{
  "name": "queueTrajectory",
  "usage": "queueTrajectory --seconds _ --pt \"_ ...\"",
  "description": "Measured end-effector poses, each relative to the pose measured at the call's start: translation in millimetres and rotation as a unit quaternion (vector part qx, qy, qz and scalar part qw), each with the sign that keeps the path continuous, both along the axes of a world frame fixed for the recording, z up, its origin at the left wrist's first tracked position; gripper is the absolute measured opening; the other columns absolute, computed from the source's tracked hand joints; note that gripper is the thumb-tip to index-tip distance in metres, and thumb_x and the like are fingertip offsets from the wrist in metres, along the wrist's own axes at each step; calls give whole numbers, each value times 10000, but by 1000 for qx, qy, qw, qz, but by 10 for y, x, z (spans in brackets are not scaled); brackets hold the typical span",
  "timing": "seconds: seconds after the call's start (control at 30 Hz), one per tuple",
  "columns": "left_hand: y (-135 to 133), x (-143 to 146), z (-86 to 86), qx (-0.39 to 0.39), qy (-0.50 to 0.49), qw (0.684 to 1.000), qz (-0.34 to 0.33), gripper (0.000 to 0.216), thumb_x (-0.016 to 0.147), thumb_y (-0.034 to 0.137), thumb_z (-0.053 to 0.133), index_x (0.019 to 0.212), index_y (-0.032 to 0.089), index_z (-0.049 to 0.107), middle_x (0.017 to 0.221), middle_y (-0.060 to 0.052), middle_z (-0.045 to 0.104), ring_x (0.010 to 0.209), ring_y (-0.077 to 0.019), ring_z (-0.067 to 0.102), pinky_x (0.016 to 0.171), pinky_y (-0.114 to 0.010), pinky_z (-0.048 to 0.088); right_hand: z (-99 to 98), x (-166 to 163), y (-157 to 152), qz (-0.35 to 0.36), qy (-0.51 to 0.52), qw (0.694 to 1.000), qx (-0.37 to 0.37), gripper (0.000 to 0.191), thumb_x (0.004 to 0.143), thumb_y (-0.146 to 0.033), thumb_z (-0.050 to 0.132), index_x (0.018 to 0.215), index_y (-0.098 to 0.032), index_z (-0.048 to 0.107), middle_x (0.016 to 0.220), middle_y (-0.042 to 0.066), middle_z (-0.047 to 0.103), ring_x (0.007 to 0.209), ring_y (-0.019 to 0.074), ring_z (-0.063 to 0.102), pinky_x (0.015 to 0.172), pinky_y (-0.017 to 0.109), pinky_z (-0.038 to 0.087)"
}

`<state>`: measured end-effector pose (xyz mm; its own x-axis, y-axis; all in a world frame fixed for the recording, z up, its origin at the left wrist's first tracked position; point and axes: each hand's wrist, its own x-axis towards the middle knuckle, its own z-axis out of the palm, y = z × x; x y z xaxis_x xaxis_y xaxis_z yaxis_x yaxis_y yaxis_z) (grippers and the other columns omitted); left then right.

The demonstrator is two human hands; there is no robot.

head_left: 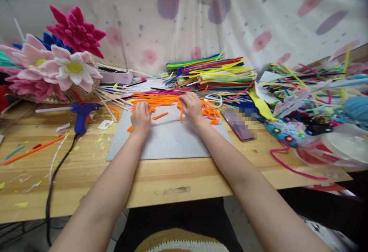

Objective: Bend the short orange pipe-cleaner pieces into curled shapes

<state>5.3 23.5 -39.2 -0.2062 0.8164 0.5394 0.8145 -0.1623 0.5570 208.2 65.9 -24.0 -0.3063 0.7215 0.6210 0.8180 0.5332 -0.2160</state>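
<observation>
Both my hands reach out over a grey cutting mat (pixel 166 141) on a wooden table. My left hand (pixel 140 117) has its fingers curled down onto a heap of orange pipe cleaners (pixel 152 100) at the mat's far edge. My right hand (pixel 191 107) is also curled, its fingers pressed on orange pipe cleaners, with short cut orange pieces (pixel 211 113) just to its right. One short orange piece (pixel 160 115) lies between the hands. What each hand grips is hidden under the fingers.
A blue glue gun (pixel 82 113) with a black cord lies left of the mat. Scissors (pixel 214 99) and a phone (pixel 240 123) lie to the right. Stacks of coloured pipe cleaners (pixel 212 72) sit behind. Pipe-cleaner flowers (pixel 57 64) stand far left, craft clutter far right.
</observation>
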Motion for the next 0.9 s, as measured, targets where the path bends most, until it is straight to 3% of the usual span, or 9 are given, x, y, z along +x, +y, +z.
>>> queueTrajectory --seconds 0.1,0.17,0.33,0.5,0.57,0.77,0.83,0.9 --pt "4 -33 6 -21 9 998 -51 300 902 313 296 876 194 570 848 -70 549 835 -181 527 774 -300 398 -64 95 10 -40 32 999 6 327 900 -307 343 985 -192 637 947 99 608 958 224 453 864 357 347" --pt "-5 -8 23 4 35 997 -66 269 871 360 386 931 193 588 955 -91 529 945 -204 507 843 -328 381 -89 144 10 -36 34 999 10 320 896 -303 354 1000 -210 642 955 98 595 968 225 441 862 368 346" --pt "-65 117 80 96 52 993 -32 346 816 381 495 1080 165 551 1156 -148 448 1165 -272 374 987 -416 258 -113 158 -16 -4 17 1000 2 313 892 -296 366 1003 -236 652 919 84 591 949 218 435 853 363 345" --pt "-25 124 45 1 111 987 -113 301 863 362 402 1035 184 574 1033 -108 568 1026 -227 498 884 -340 354 -114 95 -57 25 32 999 8 336 902 -325 349 1030 -222 642 916 81 595 932 203 443 860 345 348" --pt "0 97 24 -29 114 987 -107 298 890 326 335 967 192 590 933 -84 607 924 -200 544 809 -302 381 -107 87 -62 28 32 999 -1 338 903 -330 347 1032 -223 640 909 82 588 931 204 445 860 350 348" --pt "-4 12 33 -21 30 999 2 297 890 352 338 847 199 589 834 -52 631 816 -175 583 701 -269 398 -62 177 -3 -88 27 995 -21 309 875 -365 396 962 -219 653 980 107 517 999 241 410 875 400 323" --pt "0 19 42 -23 -35 999 -8 283 885 349 351 861 199 590 828 -43 628 805 -164 586 706 -269 415 -35 191 20 -100 54 993 -36 297 866 -373 411 919 -204 650 946 101 530 975 236 427 866 394 326" --pt "14 63 43 -48 -142 987 -55 282 882 342 354 883 189 591 796 -37 621 765 -149 590 700 -269 442 -2 167 33 -53 110 990 -74 280 858 -372 425 856 -189 637 869 78 558 905 209 465 830 355 348"
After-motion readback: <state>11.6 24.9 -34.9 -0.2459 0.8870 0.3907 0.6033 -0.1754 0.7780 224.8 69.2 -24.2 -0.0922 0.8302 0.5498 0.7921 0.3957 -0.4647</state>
